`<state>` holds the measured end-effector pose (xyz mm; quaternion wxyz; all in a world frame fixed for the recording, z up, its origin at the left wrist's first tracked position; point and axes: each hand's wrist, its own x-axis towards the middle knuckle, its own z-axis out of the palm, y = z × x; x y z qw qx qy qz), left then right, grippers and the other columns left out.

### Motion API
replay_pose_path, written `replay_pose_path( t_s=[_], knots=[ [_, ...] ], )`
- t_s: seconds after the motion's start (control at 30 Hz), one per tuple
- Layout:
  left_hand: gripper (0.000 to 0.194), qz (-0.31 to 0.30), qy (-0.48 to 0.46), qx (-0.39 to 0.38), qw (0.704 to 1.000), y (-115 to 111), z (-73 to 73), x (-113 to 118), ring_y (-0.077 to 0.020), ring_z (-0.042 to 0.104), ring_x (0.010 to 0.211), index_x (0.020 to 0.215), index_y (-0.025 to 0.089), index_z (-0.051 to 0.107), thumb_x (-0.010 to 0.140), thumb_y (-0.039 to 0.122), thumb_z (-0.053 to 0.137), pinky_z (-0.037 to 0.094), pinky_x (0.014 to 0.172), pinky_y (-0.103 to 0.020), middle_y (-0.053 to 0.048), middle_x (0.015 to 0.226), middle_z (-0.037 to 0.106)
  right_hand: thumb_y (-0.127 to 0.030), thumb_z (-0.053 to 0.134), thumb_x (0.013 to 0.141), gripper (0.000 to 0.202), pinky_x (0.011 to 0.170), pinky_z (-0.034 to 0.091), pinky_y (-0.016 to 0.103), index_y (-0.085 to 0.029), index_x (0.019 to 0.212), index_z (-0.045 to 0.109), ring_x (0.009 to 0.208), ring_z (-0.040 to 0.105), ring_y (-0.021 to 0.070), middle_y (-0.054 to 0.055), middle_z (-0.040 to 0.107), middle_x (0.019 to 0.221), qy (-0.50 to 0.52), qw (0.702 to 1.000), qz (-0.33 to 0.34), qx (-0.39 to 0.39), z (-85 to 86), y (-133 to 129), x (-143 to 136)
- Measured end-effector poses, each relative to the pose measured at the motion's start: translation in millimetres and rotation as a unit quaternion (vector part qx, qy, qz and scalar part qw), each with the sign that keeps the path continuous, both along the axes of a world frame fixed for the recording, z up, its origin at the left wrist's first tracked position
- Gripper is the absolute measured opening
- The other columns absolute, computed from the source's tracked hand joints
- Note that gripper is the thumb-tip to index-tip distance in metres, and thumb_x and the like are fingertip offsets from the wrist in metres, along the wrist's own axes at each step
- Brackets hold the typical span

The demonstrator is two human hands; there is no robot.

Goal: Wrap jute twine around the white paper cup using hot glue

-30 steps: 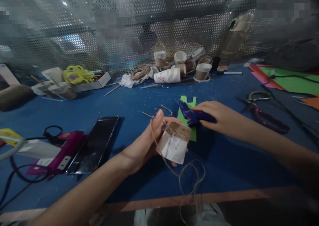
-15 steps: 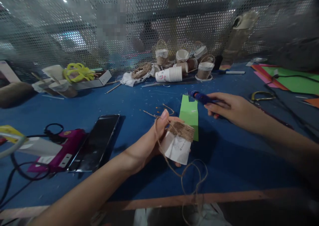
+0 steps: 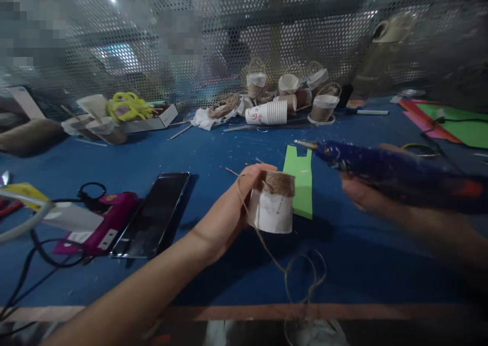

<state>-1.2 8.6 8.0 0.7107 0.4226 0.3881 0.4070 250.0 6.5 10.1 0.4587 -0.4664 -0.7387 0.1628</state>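
My left hand [image 3: 244, 196] is wrapped round a white paper cup [image 3: 273, 213], whose upper part is wound with brown twine [image 3: 281, 183]. A loose length of twine hangs from the cup over the table's front edge. My right hand [image 3: 366, 191] grips a dark blue glue gun [image 3: 373, 165], its metal tip pointing left, above and to the right of the cup. Behind the cup, a green paper piece [image 3: 301, 183] with a notch in its top end lies on the blue table.
A phone [image 3: 154, 216] and a magenta power strip [image 3: 114, 219] with cables lie at left. Stacked paper cups [image 3: 269, 113] and several small twine-wrapped baskets [image 3: 324, 107] stand at the back. Coloured sheets [image 3: 453, 122] are at right.
The glue gun has been lifted and swung into fuller view, its tip still pointing left. The cup has turned more upright in my left hand. The camera view has shifted slightly.
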Motion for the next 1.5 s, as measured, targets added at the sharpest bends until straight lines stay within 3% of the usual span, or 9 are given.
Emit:
replay_pose_path(
  t_s=[0.1,0.23,0.3,0.5,0.77,1.07,1.23,1.5],
  knots=[
    [0.044,0.03,0.005,0.016,0.999,0,0.7,1,-0.0243,0.067,0.098,0.118,0.022,0.06,0.094,0.058,0.06,0.054,0.086,-0.037,-0.007,0.11,0.069,-0.024,0.076,0.085,0.022,0.066,0.057,0.032,-0.032,0.085,0.056,0.074,0.068,0.0177,-0.004,0.068,0.087,-0.042,0.993,0.091,0.062,-2.6,-4,4],
    [0.043,0.098,-0.001,0.022,0.995,0,2.6,3,-0.0199,0.067,0.092,0.12,0.023,0.061,0.091,0.054,0.067,0.055,0.077,-0.03,-0.005,0.109,0.069,-0.01,0.068,0.086,0.027,0.07,0.06,0.027,-0.032,0.099,0.06,0.083,0.074,0.0164,-0.002,0.073,0.1,-0.125,0.961,0.23,0.092,-6.5,-6,10],
    [0.043,0.12,-0.011,0.041,0.992,0,2.4,3,-0.0192,0.069,0.089,0.12,0.024,0.061,0.09,0.054,0.068,0.056,0.075,-0.029,-0.004,0.108,0.07,-0.009,0.067,0.086,0.026,0.071,0.058,0.028,-0.031,0.096,0.058,0.085,0.074,0.0162,-0.001,0.072,0.099,-0.123,0.971,0.181,0.097,-7.7,-8,11],
    [0.047,0.151,-0.014,0.099,0.983,2,-1.7,0,-0.0145,0.066,0.075,0.122,0.028,0.061,0.086,0.056,0.073,0.057,0.065,-0.027,-0.003,0.105,0.07,-0.015,0.066,0.084,0.019,0.06,0.05,0.029,-0.029,0.088,0.054,0.071,0.066,0.014,-0.003,0.063,0.08,-0.088,0.979,0.165,0.076,-4.5,-14,3],
    [0.038,0.177,-0.021,0.138,0.974,0,-2.6,1,-0.0132,0.067,0.081,0.119,0.028,0.065,0.09,0.051,0.072,0.055,0.065,-0.02,-0.001,0.104,0.069,-0.023,0.068,0.082,0.019,0.054,0.042,0.03,-0.028,0.081,0.05,0.062,0.059,0.0131,-0.005,0.059,0.075,-0.125,0.983,0.113,0.067,-3.9,-10,2],
    [0.039,0.155,0.002,0.196,0.968,0,-7.2,0,-0.0156,0.068,0.098,0.123,0.029,0.059,0.091,0.049,0.071,0.057,0.08,-0.024,-0.001,0.114,0.068,-0.023,0.063,0.082,0.018,0.054,0.035,0.031,-0.029,0.079,0.047,0.059,0.051,0.013,-0.007,0.055,0.072,-0.143,0.987,0.064,0.024,-3.7,-20,-2],
    [0.041,0.143,0.01,0.217,0.966,-2,-8.9,-1,-0.0161,0.068,0.102,0.125,0.03,0.056,0.092,0.049,0.071,0.057,0.083,-0.024,-0.001,0.118,0.068,-0.022,0.063,0.083,0.019,0.057,0.035,0.03,-0.028,0.079,0.045,0.062,0.051,0.0118,-0.008,0.053,0.073,-0.136,0.987,0.083,0.019,-3.1,-21,-2],
    [0.036,0.186,0.01,0.23,0.955,-6,-5.0,1,-0.0175,0.066,0.103,0.124,0.031,0.061,0.093,0.046,0.07,0.056,0.085,-0.026,-0.001,0.118,0.068,-0.017,0.064,0.077,0.021,0.056,0.035,0.03,-0.029,0.078,0.047,0.059,0.051,0.0136,-0.007,0.054,0.072,-0.154,0.985,0.072,0.03,-3.2,-18,3]
  ],
)
